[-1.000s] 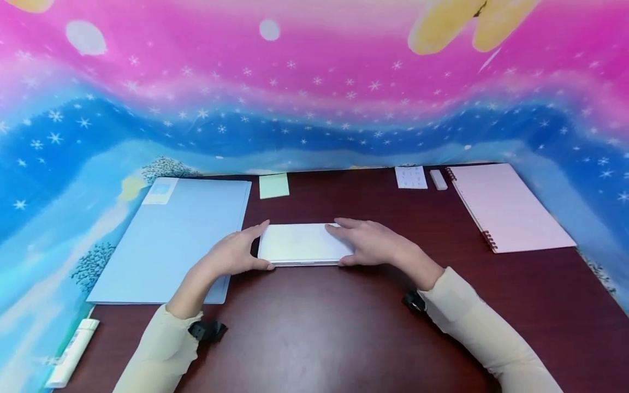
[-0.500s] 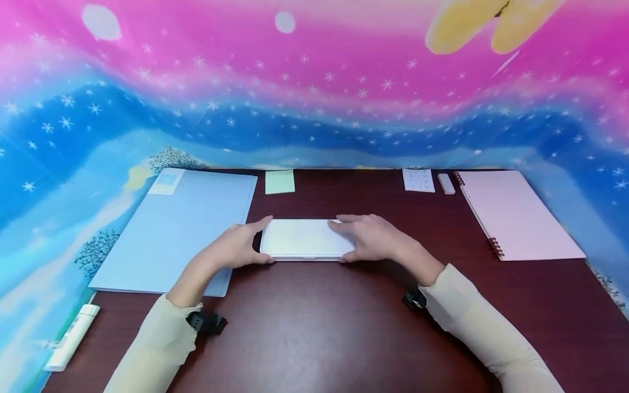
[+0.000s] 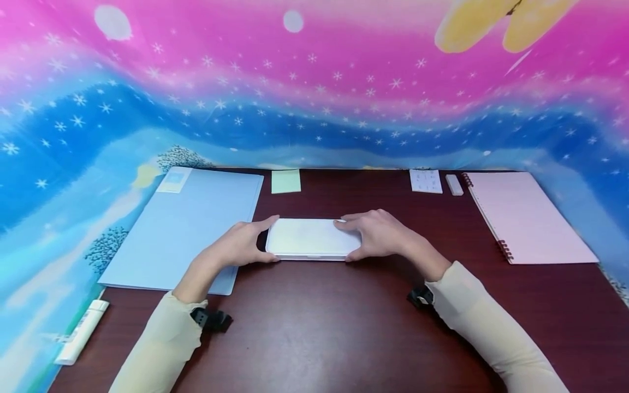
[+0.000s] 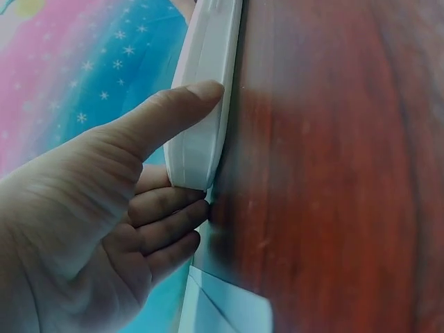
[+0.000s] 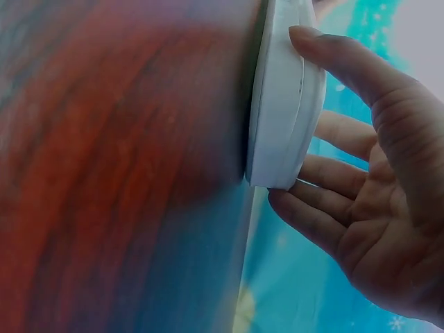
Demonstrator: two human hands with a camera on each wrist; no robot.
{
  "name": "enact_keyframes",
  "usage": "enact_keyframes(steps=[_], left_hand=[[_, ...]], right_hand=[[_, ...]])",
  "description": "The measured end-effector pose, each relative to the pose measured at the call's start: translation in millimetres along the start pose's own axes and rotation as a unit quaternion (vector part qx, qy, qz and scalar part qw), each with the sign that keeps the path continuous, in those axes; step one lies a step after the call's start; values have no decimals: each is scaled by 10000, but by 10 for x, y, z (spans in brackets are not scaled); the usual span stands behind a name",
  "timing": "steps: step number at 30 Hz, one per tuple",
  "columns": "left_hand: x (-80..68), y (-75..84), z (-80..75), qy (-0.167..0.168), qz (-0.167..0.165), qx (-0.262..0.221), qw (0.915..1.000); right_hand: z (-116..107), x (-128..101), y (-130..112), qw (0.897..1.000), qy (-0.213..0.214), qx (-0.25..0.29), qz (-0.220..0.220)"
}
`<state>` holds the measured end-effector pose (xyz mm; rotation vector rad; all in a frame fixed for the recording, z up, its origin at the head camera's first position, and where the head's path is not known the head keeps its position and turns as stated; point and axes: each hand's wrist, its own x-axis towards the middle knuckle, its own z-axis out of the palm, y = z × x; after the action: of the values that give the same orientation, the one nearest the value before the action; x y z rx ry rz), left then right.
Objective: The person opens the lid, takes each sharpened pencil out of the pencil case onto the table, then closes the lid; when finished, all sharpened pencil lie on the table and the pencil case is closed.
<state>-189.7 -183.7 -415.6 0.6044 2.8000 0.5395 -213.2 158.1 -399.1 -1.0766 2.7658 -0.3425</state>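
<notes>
A flat white case [image 3: 314, 239] with rounded edges lies in the middle of the table in the head view. A lid seam runs along its side, and a small tab shows at the front. My left hand [image 3: 245, 242] grips its left end, thumb [image 4: 206, 90] on the front side and fingers at the far side and end. At the right end, my right hand [image 3: 380, 234] holds it likewise, with the thumb [image 5: 305, 41] against the front side. Parts of both hands' fingers are hidden behind the case.
A blue folder [image 3: 196, 218] lies at the left, partly under my left forearm. Along the back are green sticky notes [image 3: 286, 181], a printed paper pad [image 3: 426, 181] and a white eraser-like block [image 3: 454, 185]. A pink spiral notebook [image 3: 533, 218] lies right; a white tube [image 3: 83, 333] lies front left.
The head view has shifted a little, so the whole scene sits slightly further right. Both hands keep their grip on the white case, which stays put on the table.
</notes>
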Motion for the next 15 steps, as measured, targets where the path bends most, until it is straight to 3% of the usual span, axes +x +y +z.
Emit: enact_keyframes(steps=[8,15], left_hand=[[5,-50,0,76,89,-225,9997],[3,-57,7,0,-205,-450,9988]], right_hand=[[-89,6,65,9978,-238,589,-161],[-207,92,293,9822,-721,1735,43]])
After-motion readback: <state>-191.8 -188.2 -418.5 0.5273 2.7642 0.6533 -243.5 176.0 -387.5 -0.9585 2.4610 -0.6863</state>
